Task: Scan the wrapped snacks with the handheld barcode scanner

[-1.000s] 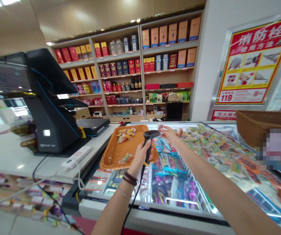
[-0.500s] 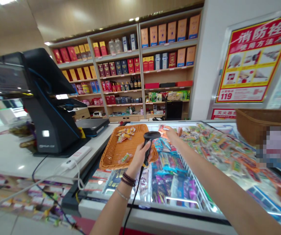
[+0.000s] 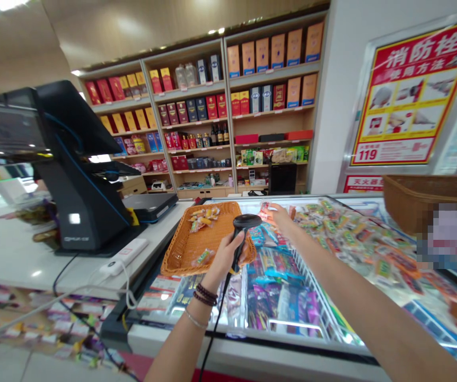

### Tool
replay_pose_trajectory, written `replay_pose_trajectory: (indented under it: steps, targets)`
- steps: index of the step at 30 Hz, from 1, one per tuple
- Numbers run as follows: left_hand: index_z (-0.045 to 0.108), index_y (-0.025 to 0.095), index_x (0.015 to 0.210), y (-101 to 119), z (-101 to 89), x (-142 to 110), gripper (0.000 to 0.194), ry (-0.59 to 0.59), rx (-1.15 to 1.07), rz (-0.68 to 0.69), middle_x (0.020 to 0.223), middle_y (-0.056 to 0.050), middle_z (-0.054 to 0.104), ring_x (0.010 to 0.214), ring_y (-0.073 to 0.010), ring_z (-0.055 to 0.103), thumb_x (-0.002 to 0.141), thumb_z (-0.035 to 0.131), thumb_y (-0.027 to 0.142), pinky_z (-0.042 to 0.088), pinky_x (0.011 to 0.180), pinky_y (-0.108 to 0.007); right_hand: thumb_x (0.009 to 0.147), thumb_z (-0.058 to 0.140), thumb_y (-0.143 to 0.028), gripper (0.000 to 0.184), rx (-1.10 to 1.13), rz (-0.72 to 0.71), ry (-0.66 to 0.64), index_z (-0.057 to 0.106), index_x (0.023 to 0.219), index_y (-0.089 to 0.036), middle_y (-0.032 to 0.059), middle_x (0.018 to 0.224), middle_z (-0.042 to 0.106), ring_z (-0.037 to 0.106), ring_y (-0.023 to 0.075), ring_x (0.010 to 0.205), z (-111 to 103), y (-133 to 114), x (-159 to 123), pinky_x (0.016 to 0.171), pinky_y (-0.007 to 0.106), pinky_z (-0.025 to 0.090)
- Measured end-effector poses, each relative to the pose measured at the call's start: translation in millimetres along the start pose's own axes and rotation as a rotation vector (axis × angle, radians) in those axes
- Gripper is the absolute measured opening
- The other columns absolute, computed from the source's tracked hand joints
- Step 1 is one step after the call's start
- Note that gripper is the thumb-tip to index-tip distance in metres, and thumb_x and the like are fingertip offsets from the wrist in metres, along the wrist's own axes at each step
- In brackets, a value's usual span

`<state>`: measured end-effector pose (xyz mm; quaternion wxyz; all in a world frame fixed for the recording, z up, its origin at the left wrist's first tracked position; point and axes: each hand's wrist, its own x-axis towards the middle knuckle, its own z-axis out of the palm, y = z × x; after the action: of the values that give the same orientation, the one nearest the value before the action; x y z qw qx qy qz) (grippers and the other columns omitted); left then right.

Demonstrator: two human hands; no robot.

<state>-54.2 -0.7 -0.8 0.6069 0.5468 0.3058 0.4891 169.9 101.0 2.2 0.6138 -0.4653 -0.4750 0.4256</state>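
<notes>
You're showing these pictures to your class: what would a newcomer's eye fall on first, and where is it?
The red-and-yellow fire hydrant instruction poster at upper right stands out first, beside wooden shelves of colourful boxes and bottles along the back wall. At lower centre, the left hand grips a black handheld barcode scanner above a wicker tray. The right hand reaches across a glass-topped freezer heaped with bright snack packets.

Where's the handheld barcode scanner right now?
In the head view, the black barcode scanner is gripped in the left hand, above the right side of the woven tray.
</notes>
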Motion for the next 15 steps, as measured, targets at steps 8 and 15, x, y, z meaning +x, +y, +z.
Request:
replay_pose_trajectory:
  steps: [8,15]
  targets:
    - [0.056,0.022,0.084,0,-0.8,-4,0.075,-0.022,0.026,0.009,0.065,0.006,0.055,0.043,-0.0074,0.045,0.065,0.093,0.085,0.03,0.042,-0.023,0.082,0.089,-0.061,0.049,0.017,0.052,0.025,0.072,0.116,-0.03,0.0051,0.097,0.084,0.085,0.0303,0.096,-8,0,-2,0.075,0.039,0.07]
    - [0.056,0.022,0.083,1,-2.8,-7,0.071,-0.026,0.067,0.024,0.067,0.004,0.058,0.043,-0.0075,0.045,0.069,0.09,0.083,0.028,0.042,-0.024,0.082,0.09,-0.061,0.044,0.004,0.052,0.038,0.071,0.105,-0.029,0.0067,0.096,0.082,0.085,0.0329,0.1,-11,2,0,0.079,0.041,0.07]
